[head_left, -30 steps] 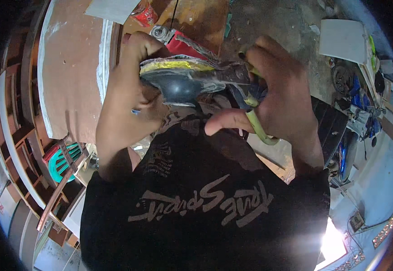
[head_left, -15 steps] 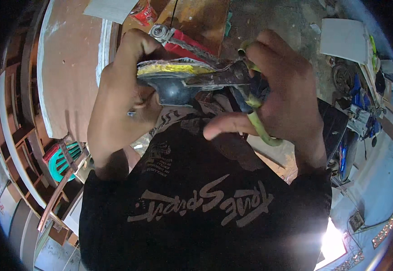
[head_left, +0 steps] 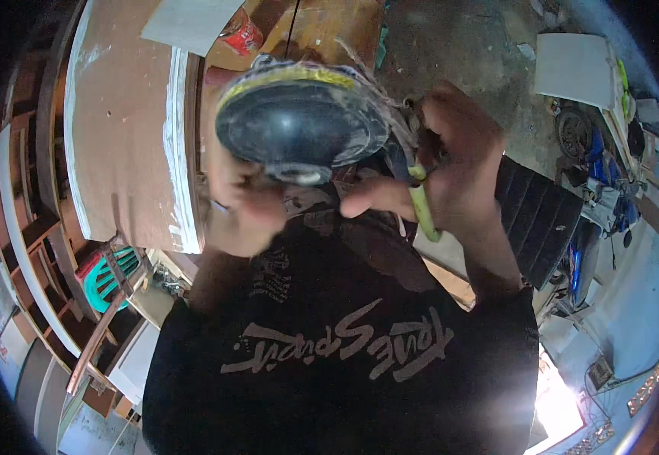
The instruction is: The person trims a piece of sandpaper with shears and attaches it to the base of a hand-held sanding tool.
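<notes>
Between my hands is a round, black, dish-shaped disc point(head_left: 291, 125) with a yellow band along its far rim and pale dust at its right edge; its exact kind is unclear. My left hand point(head_left: 242, 193), blurred, is closed at the disc's left and near side, with part of the fingers hidden behind it. My right hand point(head_left: 450, 155) is wrapped round pliers point(head_left: 422, 201) with yellow-green handles, at the disc's right edge. Its thumb points left below the disc. The plier jaws are mostly hidden, so whether they touch the disc I cannot tell.
A brown board point(head_left: 128, 129) with white-smeared edges stands at the left. Beyond the disc are a red can point(head_left: 241, 34) and a wooden surface point(head_left: 329, 34). A black ribbed pad point(head_left: 538, 216) lies to the right, near a blue motorbike point(head_left: 583, 250). A green plastic chair point(head_left: 109, 277) is at lower left.
The disc has tilted, so its broad black face shows instead of its edge. My left hand has moved nearer and to the right. The pliers have drawn back from across the disc.
</notes>
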Action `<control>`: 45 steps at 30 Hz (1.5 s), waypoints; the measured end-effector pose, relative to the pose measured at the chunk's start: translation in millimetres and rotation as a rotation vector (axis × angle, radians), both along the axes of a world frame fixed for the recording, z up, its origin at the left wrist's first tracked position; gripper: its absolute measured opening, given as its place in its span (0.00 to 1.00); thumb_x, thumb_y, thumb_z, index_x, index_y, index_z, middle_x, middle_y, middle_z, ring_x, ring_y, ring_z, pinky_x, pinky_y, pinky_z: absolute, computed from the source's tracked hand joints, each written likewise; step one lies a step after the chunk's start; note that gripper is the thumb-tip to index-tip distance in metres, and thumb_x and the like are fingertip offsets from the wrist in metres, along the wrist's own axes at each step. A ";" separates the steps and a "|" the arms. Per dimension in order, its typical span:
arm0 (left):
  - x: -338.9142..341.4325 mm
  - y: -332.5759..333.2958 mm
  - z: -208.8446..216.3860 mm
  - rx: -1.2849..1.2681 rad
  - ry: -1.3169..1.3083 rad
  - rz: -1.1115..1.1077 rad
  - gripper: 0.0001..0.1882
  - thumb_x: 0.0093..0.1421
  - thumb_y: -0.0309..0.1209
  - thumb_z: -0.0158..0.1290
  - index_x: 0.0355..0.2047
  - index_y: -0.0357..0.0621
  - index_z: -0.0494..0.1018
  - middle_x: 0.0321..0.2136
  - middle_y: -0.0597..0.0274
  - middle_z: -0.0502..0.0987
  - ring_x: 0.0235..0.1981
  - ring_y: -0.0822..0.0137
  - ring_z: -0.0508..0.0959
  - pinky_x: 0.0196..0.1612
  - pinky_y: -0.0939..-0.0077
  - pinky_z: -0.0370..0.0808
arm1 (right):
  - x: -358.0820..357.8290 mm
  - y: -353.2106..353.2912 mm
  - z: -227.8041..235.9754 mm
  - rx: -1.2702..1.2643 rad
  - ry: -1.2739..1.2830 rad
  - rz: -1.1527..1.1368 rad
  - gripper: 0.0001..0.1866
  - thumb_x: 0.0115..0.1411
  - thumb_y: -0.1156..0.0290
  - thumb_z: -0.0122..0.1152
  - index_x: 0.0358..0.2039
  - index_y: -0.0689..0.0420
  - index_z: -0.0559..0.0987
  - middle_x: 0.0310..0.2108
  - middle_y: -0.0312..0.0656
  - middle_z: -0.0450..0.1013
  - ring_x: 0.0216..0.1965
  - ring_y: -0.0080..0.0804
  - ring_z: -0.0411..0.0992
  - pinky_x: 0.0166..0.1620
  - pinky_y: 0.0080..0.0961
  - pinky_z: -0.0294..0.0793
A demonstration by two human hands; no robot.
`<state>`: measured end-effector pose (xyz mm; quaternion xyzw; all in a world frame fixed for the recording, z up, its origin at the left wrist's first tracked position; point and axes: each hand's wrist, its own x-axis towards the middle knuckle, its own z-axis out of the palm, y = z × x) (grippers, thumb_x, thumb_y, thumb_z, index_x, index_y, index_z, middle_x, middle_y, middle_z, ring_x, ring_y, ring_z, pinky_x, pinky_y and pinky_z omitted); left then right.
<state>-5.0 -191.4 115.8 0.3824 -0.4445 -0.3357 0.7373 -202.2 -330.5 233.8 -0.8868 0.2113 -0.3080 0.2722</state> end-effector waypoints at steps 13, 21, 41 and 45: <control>-45.2 -2.4 115.5 0.207 0.151 0.192 0.44 0.41 0.37 0.78 0.50 0.28 0.62 0.39 0.51 0.79 0.39 0.63 0.82 0.42 0.72 0.80 | 1.2 11.2 16.8 0.062 -0.030 0.061 0.50 0.15 0.24 0.74 0.20 0.60 0.68 0.20 0.36 0.56 0.20 0.29 0.54 0.24 0.29 0.54; -35.4 0.5 112.6 0.282 0.109 0.106 0.44 0.42 0.37 0.78 0.50 0.29 0.62 0.42 0.51 0.78 0.41 0.64 0.81 0.46 0.70 0.79 | -1.5 5.1 20.5 -0.012 -0.018 0.091 0.50 0.14 0.27 0.76 0.20 0.61 0.68 0.19 0.34 0.56 0.21 0.28 0.56 0.25 0.28 0.54; -25.7 -2.9 107.2 0.172 -0.023 -0.060 0.43 0.40 0.37 0.78 0.49 0.33 0.63 0.43 0.53 0.77 0.43 0.69 0.78 0.46 0.77 0.74 | -5.5 2.4 24.4 -0.083 0.053 0.015 0.47 0.12 0.34 0.81 0.22 0.62 0.71 0.21 0.38 0.61 0.23 0.31 0.62 0.25 0.27 0.63; -17.9 0.7 113.6 0.325 -0.014 -0.049 0.42 0.40 0.36 0.78 0.48 0.34 0.64 0.43 0.54 0.77 0.44 0.69 0.78 0.46 0.76 0.74 | -10.5 3.5 32.0 -0.035 0.153 0.067 0.45 0.14 0.37 0.83 0.22 0.62 0.72 0.21 0.39 0.63 0.23 0.30 0.63 0.25 0.27 0.64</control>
